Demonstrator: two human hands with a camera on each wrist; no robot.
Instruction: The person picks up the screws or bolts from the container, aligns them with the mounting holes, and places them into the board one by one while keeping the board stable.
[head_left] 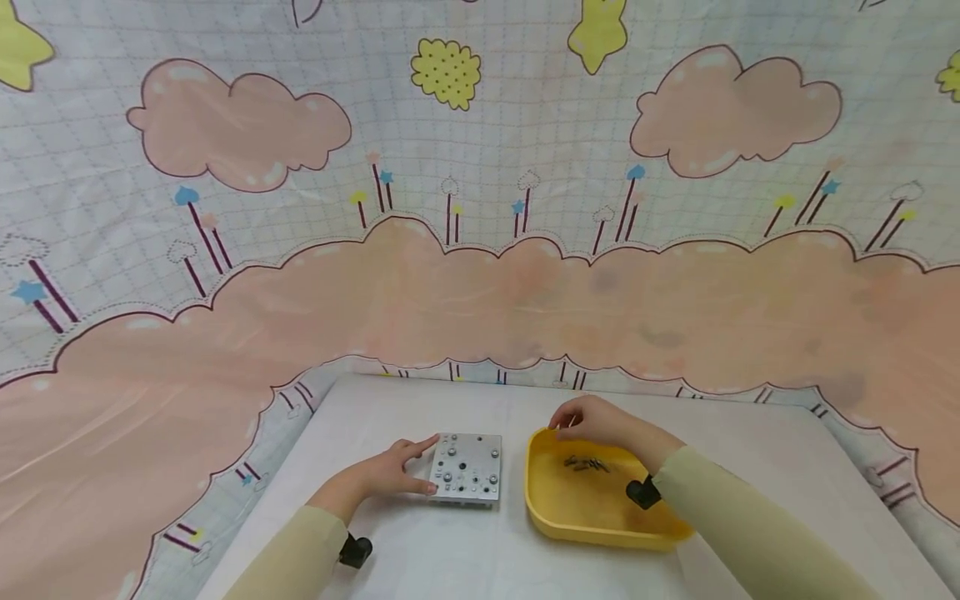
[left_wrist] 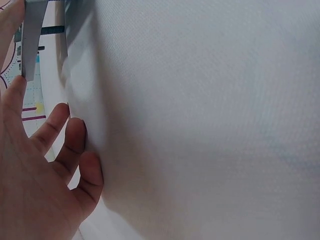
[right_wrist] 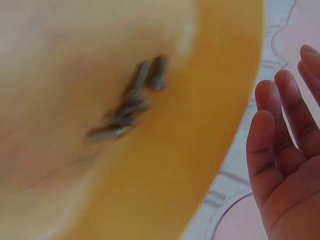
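1. Left hand (head_left: pixel 388 471) grasps the plate (head_left: pixel 469 467) by its left side — forefinger at the far corner, thumb at the near one.
2. Plate sits on the counter (head_left: pixel 420 550), left of the yellow tray (head_left: pixel 577 507) and near it; a threaded bolt (left_wrist: pixel 52 30) juts from its underside.
3. Right hand (head_left: pixel 591 418) is at the tray's far rim, fingers bent — whether it grasps anything, I cannot tell.
4. Screws (head_left: pixel 597 464) lie clustered in the tray.

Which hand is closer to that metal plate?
Left. The left hand touches the left side of the metal plate; the right hand is off to the plate's right, by the far rim of the yellow tray.
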